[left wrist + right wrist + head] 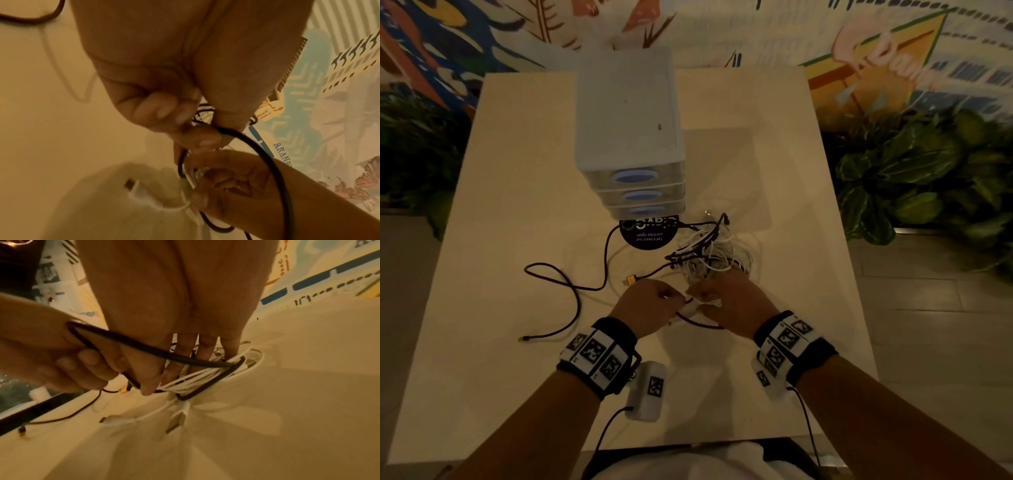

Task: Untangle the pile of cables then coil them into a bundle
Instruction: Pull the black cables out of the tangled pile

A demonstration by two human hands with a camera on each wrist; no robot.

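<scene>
Mural wall [893, 51] behind, plants [914, 171] on your right, pale desk [517, 205] in front of you. Drawer unit [628, 137] stands at the desk's far middle, a dark round sticker [649, 233] just in front of it.

Cable pile [705, 253] sits right of the sticker: white and black cables knotted together, on the desk, just beyond your hands. One dark cable [571, 284] trails left from the pile in loose loops, its far end lying near the desk's left front. A yellow-tipped plug [629, 281] lies just left of the pile.

Your left hand [650, 305] is close to the right hand [726, 301], both at the near edge of the pile. Left grip: fingers curled, pinching a black cable [273, 162] that arcs over toward the right hand. Right grip: fingers and thumb closed round a bunch of white cables [197, 376], with the black cable looped round the same bunch. A white plug [176, 420] hangs below the right hand, another white plug [111, 419] rests on the desk beside it.

Marker bands [599, 356] on both wrists.
</scene>
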